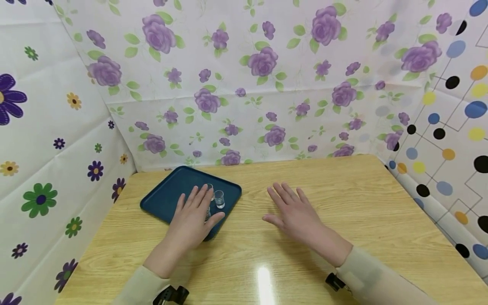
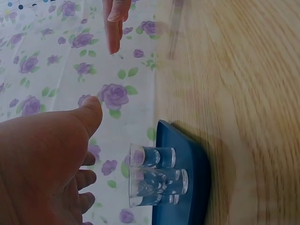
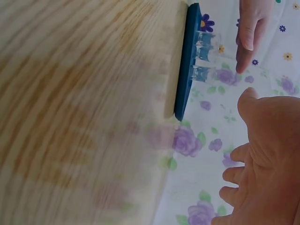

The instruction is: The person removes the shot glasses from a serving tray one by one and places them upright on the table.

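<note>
Palm down with fingers extended, my left hand hovers over the right part of a dark blue tray at the table's back left. Small clear shot glasses stand on the tray; one glass shows just right of the fingers, while others are partly hidden behind the hand. The left wrist view shows the glasses upright and apart from the left hand. My right hand is held above the wooden table, fingers straight and thumb spread, touching nothing. In the right wrist view the right hand is likewise empty.
The wooden table runs back to a flowered cloth. Patterned cloths also hang at the left and right sides. Each forearm carries a small black wrist camera, such as the right one.
</note>
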### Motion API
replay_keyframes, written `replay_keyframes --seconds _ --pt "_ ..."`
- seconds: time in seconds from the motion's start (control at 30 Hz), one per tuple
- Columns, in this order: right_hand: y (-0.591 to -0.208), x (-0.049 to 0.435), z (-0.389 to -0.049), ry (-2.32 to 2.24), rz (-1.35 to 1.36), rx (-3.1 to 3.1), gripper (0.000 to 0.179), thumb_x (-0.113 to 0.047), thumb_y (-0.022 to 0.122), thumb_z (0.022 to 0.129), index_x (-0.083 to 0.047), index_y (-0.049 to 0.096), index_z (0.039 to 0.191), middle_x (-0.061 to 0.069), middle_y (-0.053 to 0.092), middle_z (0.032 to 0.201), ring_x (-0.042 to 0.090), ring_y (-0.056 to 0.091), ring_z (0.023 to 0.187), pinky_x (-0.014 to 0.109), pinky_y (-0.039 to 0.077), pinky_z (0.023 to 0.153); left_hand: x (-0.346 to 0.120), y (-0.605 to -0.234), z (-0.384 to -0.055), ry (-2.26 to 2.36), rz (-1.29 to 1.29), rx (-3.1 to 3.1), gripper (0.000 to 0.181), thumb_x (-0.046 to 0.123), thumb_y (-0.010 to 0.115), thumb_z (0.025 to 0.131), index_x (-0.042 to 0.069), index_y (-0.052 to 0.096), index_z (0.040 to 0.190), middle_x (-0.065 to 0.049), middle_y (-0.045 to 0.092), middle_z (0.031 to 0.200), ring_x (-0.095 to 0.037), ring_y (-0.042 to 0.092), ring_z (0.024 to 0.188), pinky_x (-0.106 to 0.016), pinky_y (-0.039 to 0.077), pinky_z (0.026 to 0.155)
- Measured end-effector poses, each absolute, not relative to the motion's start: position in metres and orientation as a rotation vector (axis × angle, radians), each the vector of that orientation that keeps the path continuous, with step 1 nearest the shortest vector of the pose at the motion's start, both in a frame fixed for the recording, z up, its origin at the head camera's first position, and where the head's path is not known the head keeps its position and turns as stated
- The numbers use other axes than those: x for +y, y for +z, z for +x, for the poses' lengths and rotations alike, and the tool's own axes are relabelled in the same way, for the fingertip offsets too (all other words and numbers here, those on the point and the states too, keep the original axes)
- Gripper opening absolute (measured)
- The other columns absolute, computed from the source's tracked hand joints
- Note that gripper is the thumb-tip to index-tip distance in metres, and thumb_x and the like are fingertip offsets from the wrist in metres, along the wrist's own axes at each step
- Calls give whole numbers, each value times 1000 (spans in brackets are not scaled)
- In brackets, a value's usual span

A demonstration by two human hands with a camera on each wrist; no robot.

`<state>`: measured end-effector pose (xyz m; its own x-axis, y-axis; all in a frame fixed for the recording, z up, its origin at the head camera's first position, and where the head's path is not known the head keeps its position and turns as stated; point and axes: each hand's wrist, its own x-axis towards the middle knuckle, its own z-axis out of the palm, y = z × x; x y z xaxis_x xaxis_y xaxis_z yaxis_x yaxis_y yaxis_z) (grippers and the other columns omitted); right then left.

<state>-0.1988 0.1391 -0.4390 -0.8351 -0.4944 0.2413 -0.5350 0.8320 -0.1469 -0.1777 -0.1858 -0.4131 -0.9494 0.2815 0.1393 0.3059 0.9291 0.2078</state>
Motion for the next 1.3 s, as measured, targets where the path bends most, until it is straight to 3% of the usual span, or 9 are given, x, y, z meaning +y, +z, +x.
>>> replay_keyframes --seconds 1.3 --pt "-453 88 -209 315 904 -2962 85 -63 54 111 -11 33 175 13 29 180 35 25 167 65 19 133 -236 -418 -179 -389 -291 -3013 83 53 59 114 0 32 173 -25 24 179 -48 11 167 -76 7 130"
